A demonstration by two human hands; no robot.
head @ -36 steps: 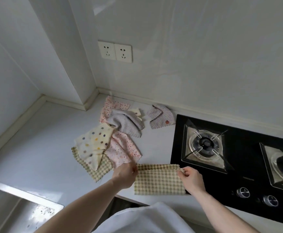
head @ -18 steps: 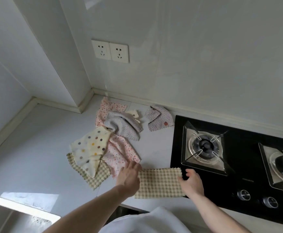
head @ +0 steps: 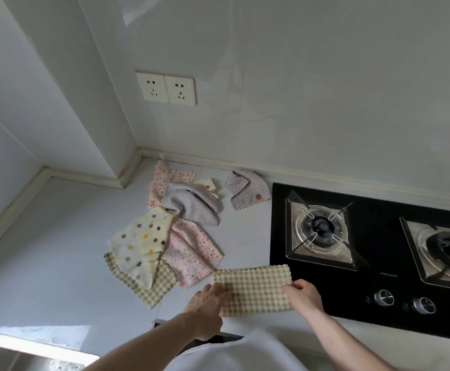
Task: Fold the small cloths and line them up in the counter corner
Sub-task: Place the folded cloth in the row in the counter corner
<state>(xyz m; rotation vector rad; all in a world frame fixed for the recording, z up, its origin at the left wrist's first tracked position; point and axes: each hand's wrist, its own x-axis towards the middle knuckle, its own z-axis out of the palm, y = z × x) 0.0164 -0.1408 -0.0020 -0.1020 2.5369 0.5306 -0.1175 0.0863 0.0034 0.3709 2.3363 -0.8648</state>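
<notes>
A folded check cloth (head: 253,290) lies flat on the counter (head: 58,250) near its front edge, its right end just reaching the black hob (head: 374,263). The left hand (head: 207,301) rests palm down at the cloth's left end, fingers spread loosely and lying over the edge. The right hand (head: 303,294) pinches the right end, thumb on top and fingers curled at the edge. Behind and to the left sits a loose heap of unfolded cloths: a cream dotted cloth (head: 141,242) overlapping a second check cloth (head: 149,285), a pink cloth (head: 194,253) just beside them, a grey cloth (head: 191,204) bunched further back, and another pink one (head: 165,180) near the wall (a scrap of cream cloth peeks out beside it). A speckled cloth (head: 246,192) lies apart, between the heap and the hob, close to the wall. Two sockets (head: 165,88) sit on the wall above the corner, and the steel rim of a sink (head: 31,346) shows at lower left.
</notes>
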